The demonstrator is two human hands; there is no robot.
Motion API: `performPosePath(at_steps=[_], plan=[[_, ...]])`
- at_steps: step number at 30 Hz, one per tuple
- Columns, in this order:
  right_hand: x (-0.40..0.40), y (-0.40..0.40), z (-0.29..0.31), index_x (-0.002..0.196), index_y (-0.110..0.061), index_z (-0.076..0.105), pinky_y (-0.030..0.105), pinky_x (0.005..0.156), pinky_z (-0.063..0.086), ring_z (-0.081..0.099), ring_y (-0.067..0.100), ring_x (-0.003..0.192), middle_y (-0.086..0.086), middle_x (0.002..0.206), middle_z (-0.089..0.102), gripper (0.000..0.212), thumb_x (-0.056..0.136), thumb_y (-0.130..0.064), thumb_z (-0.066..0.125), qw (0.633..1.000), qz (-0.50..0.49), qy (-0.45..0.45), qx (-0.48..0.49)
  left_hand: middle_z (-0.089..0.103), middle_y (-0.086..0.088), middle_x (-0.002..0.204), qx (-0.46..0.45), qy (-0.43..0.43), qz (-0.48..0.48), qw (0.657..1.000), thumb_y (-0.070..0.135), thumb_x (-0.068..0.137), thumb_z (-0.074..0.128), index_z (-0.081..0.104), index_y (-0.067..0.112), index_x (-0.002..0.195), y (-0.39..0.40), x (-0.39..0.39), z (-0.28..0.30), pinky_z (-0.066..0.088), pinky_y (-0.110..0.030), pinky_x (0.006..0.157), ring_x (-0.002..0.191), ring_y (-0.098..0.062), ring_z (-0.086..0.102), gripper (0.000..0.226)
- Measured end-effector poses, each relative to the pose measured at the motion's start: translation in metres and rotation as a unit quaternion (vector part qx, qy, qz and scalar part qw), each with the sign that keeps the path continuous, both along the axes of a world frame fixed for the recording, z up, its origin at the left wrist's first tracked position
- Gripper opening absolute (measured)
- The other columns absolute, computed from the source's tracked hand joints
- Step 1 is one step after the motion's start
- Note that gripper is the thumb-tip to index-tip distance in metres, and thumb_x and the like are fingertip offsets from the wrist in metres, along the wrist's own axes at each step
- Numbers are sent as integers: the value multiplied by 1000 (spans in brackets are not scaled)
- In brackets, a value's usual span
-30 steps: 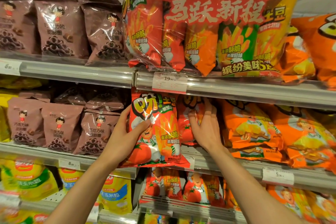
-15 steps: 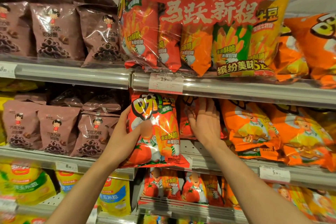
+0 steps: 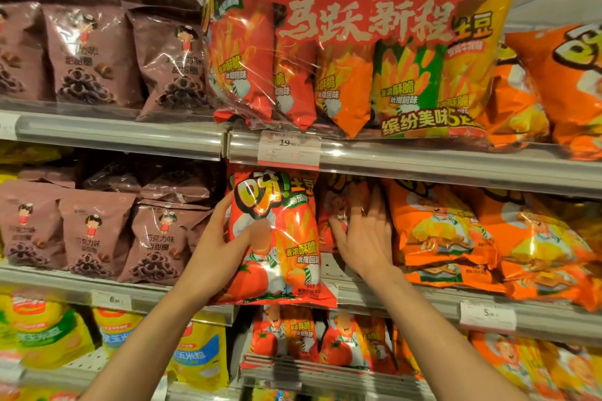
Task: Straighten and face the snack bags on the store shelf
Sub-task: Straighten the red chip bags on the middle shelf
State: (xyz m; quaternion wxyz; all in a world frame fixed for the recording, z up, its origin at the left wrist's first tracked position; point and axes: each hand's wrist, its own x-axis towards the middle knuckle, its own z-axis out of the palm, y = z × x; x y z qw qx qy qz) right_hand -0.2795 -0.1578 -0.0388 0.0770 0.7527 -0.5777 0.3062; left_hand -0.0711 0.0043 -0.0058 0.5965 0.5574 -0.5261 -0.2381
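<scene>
Now | left hand (image 3: 221,247) grips the tall red tomato bag (image 3: 280,238) at the middle shelf (image 3: 423,299) front | right hand (image 3: 365,234), fingers straight, presses the red bag behind (image 3: 329,205), just right.

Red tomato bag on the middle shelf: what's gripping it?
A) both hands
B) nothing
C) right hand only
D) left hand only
D: the left hand grips the red tomato bag with its thumb across the front, while the right hand lies with straight fingers on the bag behind it.
</scene>
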Motion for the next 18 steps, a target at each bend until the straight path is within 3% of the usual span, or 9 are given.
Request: performPosePath(at_steps=[4, 10, 12, 15, 18], plan=[[3, -3, -9, 156, -18, -17, 46, 116, 23, 19, 37, 147, 17, 164, -8, 85, 98, -61, 29, 999, -3, 23, 34, 63, 30, 120, -7, -2, 0, 1000, 39, 88, 68, 39, 47, 145, 0, -4, 2, 46, -13, 85, 107, 14, 60, 65], [7, -15, -7, 154, -18, -23, 49, 120, 11, -2, 32, 152, 16, 164, -17, 87, 98, -60, 29, 995, 13, 7, 95, 62, 27, 125, -9, -10, 1, 1000, 46, 84, 67, 37, 49, 145, 0, -6, 1, 46, -19, 90, 107, 15, 59, 68], [4, -11, -1, 156, -19, -18, 48, 120, 8, -2, 33, 152, 18, 164, -14, 85, 99, -59, 31, 993, 35, -33, 105, 62, 26, 126, -8, -11, 6, 1000, 41, 88, 68, 37, 49, 145, 0, -5, -1, 47, -19, 92, 108, 13, 60, 66], [-1, 8, 11, 159, -21, -4, 43, 122, 4, 0, 32, 152, 18, 165, -7, 74, 102, -52, 32, 979, 89, -138, 124, 60, 26, 127, -14, -13, 12, 1000, 31, 93, 67, 38, 45, 146, -2, -3, -4, 47, -9, 87, 108, 16, 58, 63], [-7, 42, 23, 158, -21, 14, 32, 119, 11, 8, 15, 151, 6, 166, 10, 63, 104, -48, 32, 948, 164, -225, 157, 57, 29, 129, -20, -19, 15, 999, 25, 95, 65, 39, 43, 146, -3, -8, -8, 44, -2, 87, 110, 21, 54, 60]])
